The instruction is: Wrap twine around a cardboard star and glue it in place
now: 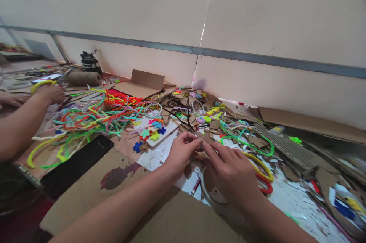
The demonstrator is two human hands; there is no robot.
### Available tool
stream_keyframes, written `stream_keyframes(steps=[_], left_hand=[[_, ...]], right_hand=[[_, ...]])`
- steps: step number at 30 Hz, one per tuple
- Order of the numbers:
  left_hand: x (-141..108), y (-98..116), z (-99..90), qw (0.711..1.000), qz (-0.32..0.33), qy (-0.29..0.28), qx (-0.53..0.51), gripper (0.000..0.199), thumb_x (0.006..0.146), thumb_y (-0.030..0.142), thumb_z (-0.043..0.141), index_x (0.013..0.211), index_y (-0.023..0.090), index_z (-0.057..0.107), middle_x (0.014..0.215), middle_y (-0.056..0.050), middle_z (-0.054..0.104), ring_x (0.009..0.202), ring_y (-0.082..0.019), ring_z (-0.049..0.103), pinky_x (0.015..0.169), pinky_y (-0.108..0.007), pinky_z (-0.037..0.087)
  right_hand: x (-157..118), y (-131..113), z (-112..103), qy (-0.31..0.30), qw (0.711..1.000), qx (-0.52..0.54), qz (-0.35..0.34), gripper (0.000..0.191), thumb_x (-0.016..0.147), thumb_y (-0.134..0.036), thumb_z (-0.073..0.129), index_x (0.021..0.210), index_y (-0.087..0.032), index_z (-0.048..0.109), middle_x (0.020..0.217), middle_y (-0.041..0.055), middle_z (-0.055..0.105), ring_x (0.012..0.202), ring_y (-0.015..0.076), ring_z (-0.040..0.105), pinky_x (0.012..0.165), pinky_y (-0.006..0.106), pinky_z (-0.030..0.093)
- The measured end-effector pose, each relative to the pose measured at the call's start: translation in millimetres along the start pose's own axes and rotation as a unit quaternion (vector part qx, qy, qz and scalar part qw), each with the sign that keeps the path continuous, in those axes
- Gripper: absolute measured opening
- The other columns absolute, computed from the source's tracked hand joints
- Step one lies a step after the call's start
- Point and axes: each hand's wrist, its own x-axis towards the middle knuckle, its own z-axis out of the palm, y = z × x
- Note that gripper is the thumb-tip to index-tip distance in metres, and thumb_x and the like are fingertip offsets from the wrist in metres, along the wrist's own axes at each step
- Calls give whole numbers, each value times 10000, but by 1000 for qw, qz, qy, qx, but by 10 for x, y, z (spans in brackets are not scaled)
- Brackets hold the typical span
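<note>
Left hand (180, 154) and right hand (233, 164) meet above the littered white worktop (281, 199).
The left hand's fingertips pinch a small, mostly hidden brown piece (197, 155); the right hand's fingers curl beside it, their grip impossible to tell. Multicoloured fuzzy flower shapes (145, 134) lie near.

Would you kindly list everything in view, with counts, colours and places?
Fuzzy pipe cleaners: many, multicoloured, left and right.
Small fuzzy flowers: several, multicoloured, centre.
Flat cardboard pieces: many, brown, throughout.
Round hoops: several, pale, centre.
Cylindrical twine roll: one, brown, back left.
Lidded container: one, black, back left.
Flat phone-like slab: one, black, lower left.
Plastic-handled scissors: one, yellow, in a co-worker's hand.
Curved loops: two, yellow and red, right.
Wall panels: several, white, behind.
Left hand: one, bare, centre.
Right hand: one, bare, beside it.
</note>
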Motion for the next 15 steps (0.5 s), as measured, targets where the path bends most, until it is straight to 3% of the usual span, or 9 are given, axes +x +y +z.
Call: stream_keyframes(steps=[4, 8, 10, 15], left_hand=[[-6, 19, -5, 1000, 10, 4, 16, 308, 684, 324, 833, 759, 168, 577, 681, 12, 609, 604, -107, 588, 557, -210, 466], [-11, 64, -10, 999, 11, 4, 34, 269, 714, 306, 793, 784, 170, 572, 707, 4, 630, 607, -114, 603, 568, -221, 467], [-10, 97, -11, 999, 8, 13, 47, 246, 723, 296, 775, 783, 171, 572, 719, -3, 640, 623, -121, 618, 575, -222, 466], [-2, 146, -13, 998, 3, 15, 64, 240, 727, 317, 767, 790, 175, 584, 728, -4, 642, 646, -129, 631, 597, -229, 471]], right_hand=[[15, 36, -46, 0, 999, 49, 3, 318, 965, -159, 516, 1239, -121, 674, 1111, 132, 736, 891, 257, 671, 774, 384, 427], [79, 319, -190, -11, 988, 132, 81, 276, 996, -304, 505, 1151, -190, 702, 1099, 111, 723, 965, 255, 676, 819, 367, 467], [90, 560, -266, -60, 981, 128, 132, 285, 991, -373, 492, 1074, -234, 727, 1042, 87, 734, 848, 243, 684, 748, 361, 468], [-152, 1106, -280, -269, 935, 45, 228, 243, 887, -395, 591, 1020, -276, 756, 993, 63, 756, 729, 246, 693, 575, 309, 390]])
